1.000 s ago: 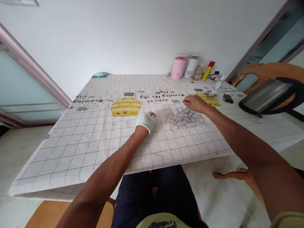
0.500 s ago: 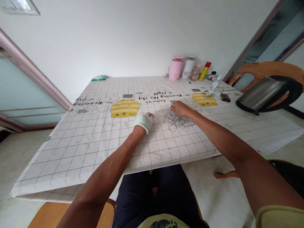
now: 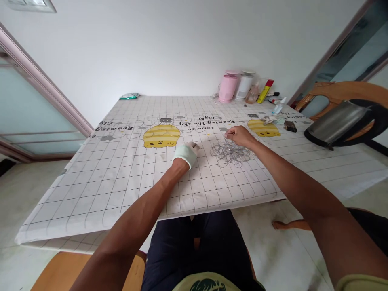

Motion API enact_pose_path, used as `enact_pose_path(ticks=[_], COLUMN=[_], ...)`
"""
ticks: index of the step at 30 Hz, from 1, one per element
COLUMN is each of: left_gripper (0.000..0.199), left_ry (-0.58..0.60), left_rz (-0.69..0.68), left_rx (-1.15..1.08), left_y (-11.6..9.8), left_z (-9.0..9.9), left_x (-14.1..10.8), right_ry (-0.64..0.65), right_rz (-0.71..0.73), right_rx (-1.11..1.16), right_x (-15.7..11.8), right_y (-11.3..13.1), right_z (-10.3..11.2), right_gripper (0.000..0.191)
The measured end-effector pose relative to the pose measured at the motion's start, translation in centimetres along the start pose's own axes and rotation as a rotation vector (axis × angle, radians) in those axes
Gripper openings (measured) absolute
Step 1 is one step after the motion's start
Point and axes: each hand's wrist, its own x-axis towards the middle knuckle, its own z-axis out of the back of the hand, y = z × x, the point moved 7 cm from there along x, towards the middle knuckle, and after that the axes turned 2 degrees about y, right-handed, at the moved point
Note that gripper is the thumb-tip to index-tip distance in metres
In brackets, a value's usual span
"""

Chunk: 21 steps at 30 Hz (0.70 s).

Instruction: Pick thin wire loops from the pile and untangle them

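A loose tangle of thin grey wire (image 3: 230,154) lies on the white checked tablecloth (image 3: 136,178). My right hand (image 3: 239,135), bare, is at the far edge of this tangle. Its thumb and fingers are pinched together on what looks like a strand of the wire. To the left of the tangle, my left hand (image 3: 186,154) rests on the cloth in a pale glove. The fingers of that hand are curled closed, and whatever they may hold is hidden.
By the wall stand a pink cylindrical device (image 3: 228,88), a white one (image 3: 245,86), a bottle (image 3: 252,95) and a yellow-red tube (image 3: 265,91). A metal kettle (image 3: 339,121) is at the right, near a crumpled cloth (image 3: 273,119) and a small dropper bottle (image 3: 279,106). A green packet (image 3: 129,96) lies far left.
My right hand has shifted slightly to the right and turned a little, still at the tangle's far side. My left hand has barely moved. The whole view has shifted slightly.
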Motion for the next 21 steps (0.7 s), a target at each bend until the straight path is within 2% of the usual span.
enact_pose_path(ticks=[4, 9, 12, 16, 19, 21], left_gripper=[0.036, 0.034, 0.034, 0.033, 0.032, 0.027], left_ry=[-0.013, -0.025, 0.015, 0.129, 0.182, 0.156], left_rz=[-0.004, 0.012, -0.006, -0.067, -0.059, -0.028], left_rx=[0.031, -0.073, -0.278, -0.536, -0.688, -0.769], left_y=[-0.1, -0.5, -1.2, -2.2, -2.1, -1.5], left_z=[0.1, 0.5, 0.5, -0.2, -0.8, -0.7], left_x=[0.0, -0.6, -1.3, -2.0, -1.7, -1.2], right_ry=[-0.006, -0.007, 0.035, 0.079, 0.069, 0.05], right_rz=[-0.058, -0.018, 0.046, 0.115, 0.131, 0.131], right_rx=[0.368, 0.692, 0.73, 0.762, 0.857, 0.9], right_x=[-1.1, -1.8, -2.1, -2.5, -2.4, -2.3], right_y=[-0.6, 0.4, 2.5, 6.7, 9.3, 10.3], right_z=[1.4, 1.5, 0.8, -0.7, -1.8, -2.5], right_gripper=[0.017, 0.026, 0.026, 0.024, 0.026, 0.027])
